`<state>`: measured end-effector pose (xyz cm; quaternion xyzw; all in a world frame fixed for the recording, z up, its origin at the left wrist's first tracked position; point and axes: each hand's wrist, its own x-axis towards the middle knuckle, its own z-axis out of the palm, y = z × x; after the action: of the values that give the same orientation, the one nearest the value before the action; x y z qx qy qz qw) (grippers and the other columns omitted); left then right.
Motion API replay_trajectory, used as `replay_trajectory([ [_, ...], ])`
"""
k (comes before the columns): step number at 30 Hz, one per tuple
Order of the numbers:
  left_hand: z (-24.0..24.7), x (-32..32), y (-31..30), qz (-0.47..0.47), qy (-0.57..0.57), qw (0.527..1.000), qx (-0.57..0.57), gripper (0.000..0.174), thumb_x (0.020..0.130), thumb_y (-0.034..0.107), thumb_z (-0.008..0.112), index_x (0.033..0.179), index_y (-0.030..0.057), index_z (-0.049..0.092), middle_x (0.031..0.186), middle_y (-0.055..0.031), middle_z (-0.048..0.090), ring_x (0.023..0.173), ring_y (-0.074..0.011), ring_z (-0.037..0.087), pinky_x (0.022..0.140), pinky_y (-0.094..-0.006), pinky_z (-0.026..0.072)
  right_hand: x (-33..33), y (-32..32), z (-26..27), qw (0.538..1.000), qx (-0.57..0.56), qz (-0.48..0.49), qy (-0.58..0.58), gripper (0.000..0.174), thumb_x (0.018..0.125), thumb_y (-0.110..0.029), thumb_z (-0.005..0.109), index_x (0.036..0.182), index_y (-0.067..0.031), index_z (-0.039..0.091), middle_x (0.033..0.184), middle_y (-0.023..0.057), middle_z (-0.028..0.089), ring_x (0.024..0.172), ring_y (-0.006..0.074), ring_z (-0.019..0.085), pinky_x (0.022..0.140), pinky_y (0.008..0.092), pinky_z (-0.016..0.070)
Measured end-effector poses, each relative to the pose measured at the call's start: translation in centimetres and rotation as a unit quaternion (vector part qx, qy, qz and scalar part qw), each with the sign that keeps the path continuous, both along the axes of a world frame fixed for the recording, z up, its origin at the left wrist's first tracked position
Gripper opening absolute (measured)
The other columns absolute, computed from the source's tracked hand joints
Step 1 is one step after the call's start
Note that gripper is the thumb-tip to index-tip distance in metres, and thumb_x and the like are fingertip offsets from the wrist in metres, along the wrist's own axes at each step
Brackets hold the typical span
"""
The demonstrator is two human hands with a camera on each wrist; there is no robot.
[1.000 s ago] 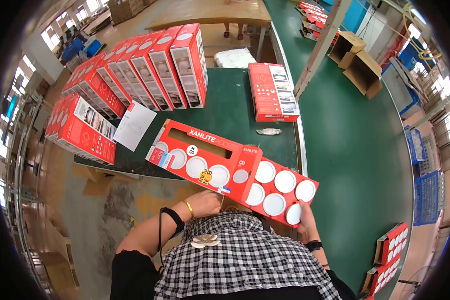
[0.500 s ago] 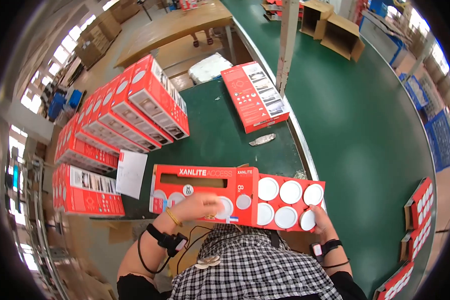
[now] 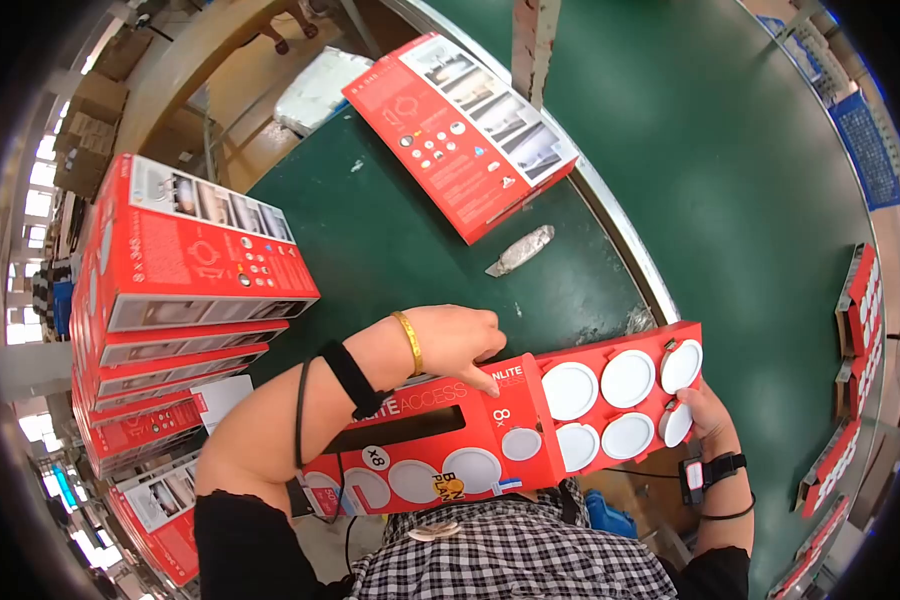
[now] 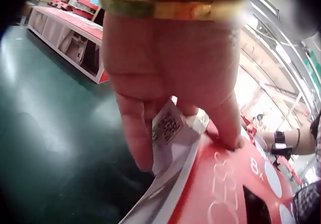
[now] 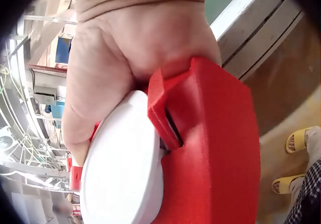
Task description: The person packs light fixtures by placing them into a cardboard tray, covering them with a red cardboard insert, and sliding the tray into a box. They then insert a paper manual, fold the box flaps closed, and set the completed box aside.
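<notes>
A red printed box (image 3: 485,435) lettered "XANLITE" lies across the front of the body. From its right end extends a red tray (image 3: 610,347) with white round lights (image 3: 627,377) in two rows. My left hand (image 3: 448,340) grips the box's far edge, thumb on the printed face and fingers over the side. A white piece with a QR code (image 4: 169,127) shows between those fingers in the left wrist view. At the tray's outer end, my right hand (image 3: 708,412) holds the tray beside a tilted end light (image 3: 677,424); its fingertips are partly hidden.
Several upright red boxes (image 3: 205,250) stand at the left, with a white sheet (image 3: 225,395) by them. Another box (image 3: 460,140) lies flat on the green table (image 3: 370,255), near a pale wrapped piece (image 3: 522,250). A metal rail (image 3: 630,235) borders the green surface beyond.
My left hand has crossed from the box's near edge, over its printed face, to the far edge and taken hold. My right hand stays on the tray's end. The head view has turned.
</notes>
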<state>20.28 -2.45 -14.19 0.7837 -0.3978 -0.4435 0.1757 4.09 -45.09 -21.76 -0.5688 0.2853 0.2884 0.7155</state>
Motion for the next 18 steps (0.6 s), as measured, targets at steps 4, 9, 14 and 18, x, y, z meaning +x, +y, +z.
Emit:
replay_trajectory([
  [4,-1.5,-0.1,1.5,-0.020,0.060,0.998,-0.028,0.047,0.081,0.045,0.078,0.089,-0.0010,0.069,0.119,-0.0154,0.058,0.090,-0.0293,0.064,0.081,-0.0377,0.0536,0.1,-0.1,-0.1,1.000,0.013,0.001,0.010,0.077,0.074,-0.028,0.078,0.139,0.0024,0.049,0.128,0.0118,0.061,0.113,0.0227,0.061,0.097,0.0370,0.0524],
  [9,-1.9,0.3,1.1,-0.022,0.089,0.995,-0.026,0.049,0.080,0.043,0.079,0.096,-0.0021,0.071,0.131,-0.0169,0.052,0.094,-0.0281,0.064,0.083,-0.0365,0.0540,0.4,0.7,0.6,1.000,0.011,0.010,0.025,0.084,0.072,-0.033,0.080,0.142,0.0008,0.046,0.133,0.0110,0.059,0.121,0.0214,0.057,0.103,0.0360,0.0479],
  [14,-1.5,-0.8,0.7,0.117,0.180,0.974,-0.070,0.062,0.076,0.029,0.085,0.130,0.0104,0.061,0.142,-0.0135,0.041,0.102,-0.0231,0.062,0.093,-0.0385,0.0521,1.7,0.9,0.9,0.998,0.033,0.044,0.027,0.087,0.072,-0.035,0.080,0.144,0.0010,0.044,0.135,0.0123,0.058,0.121,0.0237,0.057,0.102,0.0359,0.0480],
  [18,-1.5,-2.8,-0.3,0.196,0.144,0.966,-0.084,0.073,0.077,0.020,0.085,0.141,0.0148,0.051,0.149,-0.0131,0.035,0.120,-0.0255,0.055,0.100,-0.0361,0.0493,2.2,2.2,2.3,0.999,0.020,0.047,0.019,0.078,0.076,-0.031,0.078,0.139,0.0031,0.048,0.125,0.0122,0.064,0.110,0.0212,0.063,0.095,0.0348,0.0527],
])
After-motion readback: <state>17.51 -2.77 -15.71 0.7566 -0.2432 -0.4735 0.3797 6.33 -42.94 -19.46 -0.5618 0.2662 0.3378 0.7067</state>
